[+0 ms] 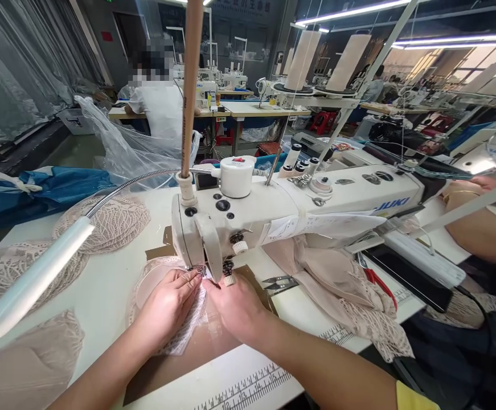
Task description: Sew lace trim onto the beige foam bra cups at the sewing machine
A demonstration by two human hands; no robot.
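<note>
A beige lace bra cup (144,289) lies under the head of a white sewing machine (245,205), its pale mesh-like edge running down toward me. My left hand (166,299) is closed on the cup's fabric, fingertips together just left of the presser foot (202,271). On the other side, my right hand (241,304) bends around the fabric with its thumb close to the needle area. Its fingers are partly hidden behind the machine's knobs. Beneath both hands is a brown board (217,336) on the table.
Stacked lace cups (111,222) lie at left, near a lamp tube (34,279). Thread snips (281,283), more lace bra pieces (337,279), red-handled scissors (378,282) and a black phone-like slab (405,276) are at right. A person (160,108) sits ahead; another person's arm (478,222) shows at right.
</note>
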